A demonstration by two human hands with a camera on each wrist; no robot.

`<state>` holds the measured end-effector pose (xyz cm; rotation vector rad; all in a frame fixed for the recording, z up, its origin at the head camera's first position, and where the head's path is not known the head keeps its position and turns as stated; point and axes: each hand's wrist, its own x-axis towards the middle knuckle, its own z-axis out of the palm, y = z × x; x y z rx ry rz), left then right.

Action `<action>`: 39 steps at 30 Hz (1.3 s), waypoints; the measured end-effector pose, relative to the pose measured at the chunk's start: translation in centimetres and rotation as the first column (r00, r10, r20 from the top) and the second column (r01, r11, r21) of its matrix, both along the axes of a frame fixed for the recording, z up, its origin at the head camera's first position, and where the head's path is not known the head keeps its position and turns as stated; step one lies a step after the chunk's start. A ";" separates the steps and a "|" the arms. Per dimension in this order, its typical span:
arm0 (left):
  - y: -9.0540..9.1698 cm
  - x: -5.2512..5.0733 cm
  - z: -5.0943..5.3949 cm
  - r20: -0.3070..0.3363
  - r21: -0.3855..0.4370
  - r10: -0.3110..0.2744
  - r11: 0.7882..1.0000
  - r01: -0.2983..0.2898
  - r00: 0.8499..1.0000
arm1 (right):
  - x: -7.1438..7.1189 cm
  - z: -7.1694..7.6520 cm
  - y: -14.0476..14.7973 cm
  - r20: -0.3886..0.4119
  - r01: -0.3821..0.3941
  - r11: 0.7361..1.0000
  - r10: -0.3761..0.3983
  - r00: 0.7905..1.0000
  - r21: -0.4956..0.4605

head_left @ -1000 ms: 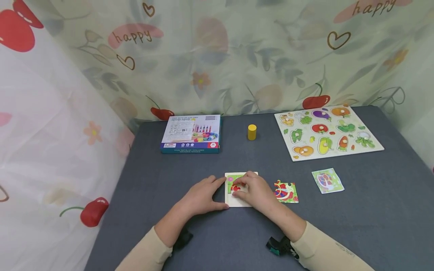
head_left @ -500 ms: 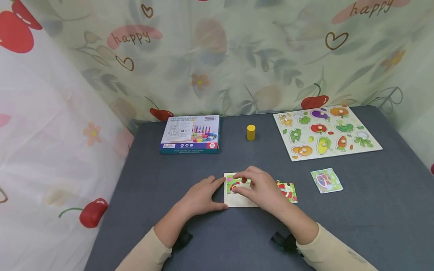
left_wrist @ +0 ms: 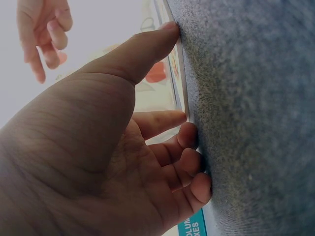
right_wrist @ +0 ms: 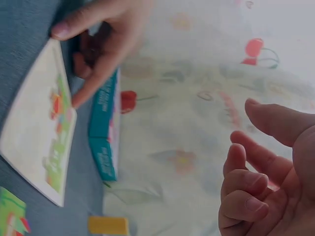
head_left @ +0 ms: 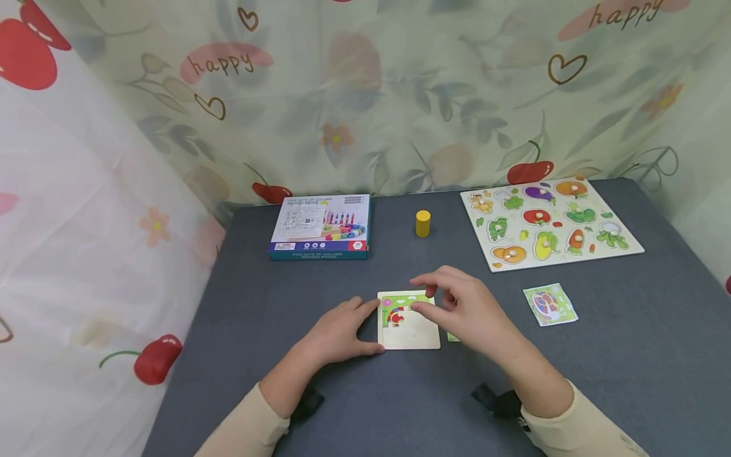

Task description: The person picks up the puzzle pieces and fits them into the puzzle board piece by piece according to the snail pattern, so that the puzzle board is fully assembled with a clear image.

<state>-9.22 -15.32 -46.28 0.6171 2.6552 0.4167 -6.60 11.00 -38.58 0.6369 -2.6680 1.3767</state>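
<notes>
Puzzle board (head_left: pixel 412 337) touches my left hand (head_left: pixel 338 331), thumb and forefinger spread, likely for steadiness; my right hand (head_left: pixel 471 311) hovers empty, digits apart.

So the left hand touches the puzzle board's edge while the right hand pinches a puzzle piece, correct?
Not quite: the right hand pinches nothing; the right wrist view shows it empty. The left hand does touch the edge of the puzzle board.
</notes>
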 end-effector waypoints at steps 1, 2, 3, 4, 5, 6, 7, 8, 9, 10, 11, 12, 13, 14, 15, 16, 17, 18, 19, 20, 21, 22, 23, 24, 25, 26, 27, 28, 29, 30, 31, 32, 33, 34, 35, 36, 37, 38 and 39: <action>0.0 0.0 0.0 0.001 -0.001 0.001 1.000 -0.001 1.000 | 0.1 0.3 0.2 -0.007 0.000 1.000 0.000 1.000 -0.004; 0.0 0.0 0.0 0.002 -0.002 0.001 1.000 -0.001 1.000 | 0.1 0.5 0.4 -0.016 0.000 1.000 -0.001 1.000 -0.008; 0.0 0.0 0.0 0.003 -0.002 0.001 1.000 -0.001 1.000 | 0.2 0.8 0.6 -0.025 0.000 1.000 -0.001 1.000 -0.011; 0.0 0.0 0.0 0.004 -0.002 0.001 1.000 -0.001 1.000 | 0.3 1.0 0.8 -0.032 0.001 1.000 -0.001 0.999 -0.014; 0.0 0.0 0.0 0.003 -0.002 0.000 1.000 0.000 1.000 | 0.3 1.3 1.0 -0.040 0.002 1.000 -0.002 0.999 -0.014; 0.0 0.0 0.0 0.003 0.000 0.000 1.000 0.000 1.000 | 0.4 1.5 1.2 -0.047 0.002 1.000 -0.003 0.999 -0.016; 0.0 0.0 0.0 0.004 0.001 -0.001 1.000 0.001 1.000 | 0.4 1.7 1.5 -0.054 0.005 1.000 -0.006 0.999 -0.014; 0.0 0.0 0.0 0.003 0.002 -0.003 1.000 0.003 1.000 | 0.4 1.8 1.7 -0.062 0.011 1.000 -0.012 0.998 -0.009; 0.0 0.0 0.1 0.001 0.002 -0.005 1.000 0.005 1.000 | 0.4 2.0 1.9 -0.068 0.016 1.000 -0.016 0.998 -0.006; 0.0 0.0 0.1 0.000 0.002 -0.007 1.000 0.007 1.000 | 0.4 2.1 2.1 -0.071 0.022 1.000 -0.022 0.997 0.000; 0.0 0.0 0.1 0.000 0.003 -0.009 1.000 0.009 1.000 | 0.4 2.2 2.4 -0.073 0.031 1.000 -0.030 0.997 0.007; 0.0 0.0 0.1 0.000 0.003 -0.011 1.000 0.011 1.000 | 0.4 2.3 2.6 -0.074 0.038 0.999 -0.037 0.997 0.010; 0.0 0.1 0.1 -0.001 0.002 -0.013 1.000 0.013 1.000 | 0.3 2.4 2.8 -0.072 0.046 0.999 -0.044 0.996 0.016; 0.0 0.1 0.1 -0.003 0.001 -0.014 1.000 0.014 1.000 | 0.3 2.5 3.1 -0.070 0.050 0.999 -0.048 0.996 0.019; -0.1 0.1 0.2 -0.004 -0.001 -0.016 1.000 0.016 1.000 | 0.2 2.6 3.3 -0.065 0.052 0.998 -0.050 0.997 0.020; -0.1 0.1 0.2 -0.003 -0.001 -0.016 1.000 0.016 1.000 | 0.2 2.6 3.5 -0.060 0.055 0.998 -0.053 0.997 0.027; -0.1 0.1 0.2 -0.003 -0.002 -0.015 1.000 0.015 1.000 | 0.1 2.7 3.8 -0.056 0.056 0.998 -0.055 0.997 0.031; -0.1 0.1 0.2 -0.003 -0.003 -0.016 1.000 0.016 1.000 | 0.1 2.8 4.0 -0.051 0.058 0.998 -0.056 0.997 0.038; -0.1 0.1 0.2 -0.003 -0.003 -0.016 1.000 0.016 1.000 | 0.0 2.8 4.2 -0.046 0.060 0.997 -0.058 0.997 0.046; -0.1 0.1 0.3 -0.004 -0.004 -0.017 1.000 0.017 1.000 | 0.0 2.9 4.5 -0.043 0.062 0.997 -0.059 0.997 0.056; -0.1 0.1 0.3 -0.004 -0.004 -0.017 1.000 0.017 1.000 | -0.1 2.9 4.7 -0.035 0.065 0.996 -0.062 0.997 0.068; -0.1 0.1 0.3 -0.004 -0.002 -0.018 1.000 0.018 1.000 | -0.1 2.9 5.0 -0.031 0.067 0.995 -0.064 0.997 0.079; -0.1 0.1 0.2 -0.005 -0.002 -0.018 1.000 0.018 1.000 | -0.2 3.0 5.2 -0.027 0.068 0.994 -0.066 0.997 0.090; -0.1 0.1 0.2 -0.005 -0.001 -0.019 1.000 0.019 1.000 | -0.2 3.0 5.4 -0.020 0.069 0.993 -0.068 0.998 0.100; -0.1 0.1 0.3 -0.007 -0.001 -0.019 1.000 0.019 1.000 | -0.2 3.0 5.6 -0.013 0.067 0.992 -0.066 0.998 0.109; -0.1 0.1 0.2 -0.007 0.001 -0.021 1.000 0.021 1.000 | -0.3 3.0 5.9 0.001 0.063 0.991 -0.064 0.998 0.117; -0.1 0.1 0.2 -0.007 0.001 -0.021 1.000 0.021 1.000 | -0.3 3.1 6.1 0.016 0.059 0.990 -0.062 0.998 0.125; -0.1 0.1 0.2 -0.008 0.000 -0.022 1.000 0.022 1.000 | -0.3 3.2 6.3 0.031 0.053 0.989 -0.058 0.998 0.134; -0.1 0.1 0.2 -0.008 0.001 -0.024 1.000 0.024 1.000 | -0.4 3.2 6.5 0.047 0.046 0.988 -0.053 0.997 0.145; -0.1 0.1 0.1 -0.009 0.002 -0.026 1.000 0.026 1.000 | -0.4 3.3 6.8 0.063 0.038 0.988 -0.048 0.997 0.153; -0.1 0.0 0.1 -0.010 0.002 -0.027 1.000 0.027 1.000 | -0.5 3.4 7.0 0.079 0.029 0.987 -0.042 0.996 0.160; -0.1 0.0 0.1 -0.011 0.004 -0.029 1.000 0.029 1.000 | -0.5 3.4 7.2 0.088 0.021 0.986 -0.036 0.995 0.167; -0.1 0.0 0.1 -0.013 0.005 -0.030 1.000 0.030 0.999 | -0.6 3.4 7.4 0.096 0.014 0.985 -0.031 0.995 0.173; -0.1 0.0 0.1 -0.015 0.007 -0.031 0.999 0.031 0.999 | -0.8 3.3 7.5 0.103 0.005 0.984 -0.024 0.994 0.178; -0.2 0.0 0.0 -0.016 0.009 -0.031 0.999 0.031 0.999 | -0.9 3.2 7.7 0.111 -0.002 0.983 -0.018 0.994 0.184; -0.2 0.0 0.0 -0.017 0.010 -0.031 0.999 0.031 0.999 | -1.1 3.1 7.9 0.120 -0.009 0.982 -0.013 0.993 0.187; -0.2 0.0 0.0 -0.018 0.010 -0.030 0.999 0.030 0.999 | -1.3 2.9 8.1 0.133 -0.017 0.982 -0.008 0.991 0.190; -0.2 0.0 -0.1 -0.018 0.011 -0.029 1.000 0.029 0.999 | -1.5 2.7 8.3 0.142 -0.028 0.981 0.001 0.990 0.191; -0.2 0.1 -0.1 -0.018 0.011 -0.028 1.000 0.028 0.999 | -1.6 2.5 8.5 0.162 -0.039 0.980 0.007 0.987 0.194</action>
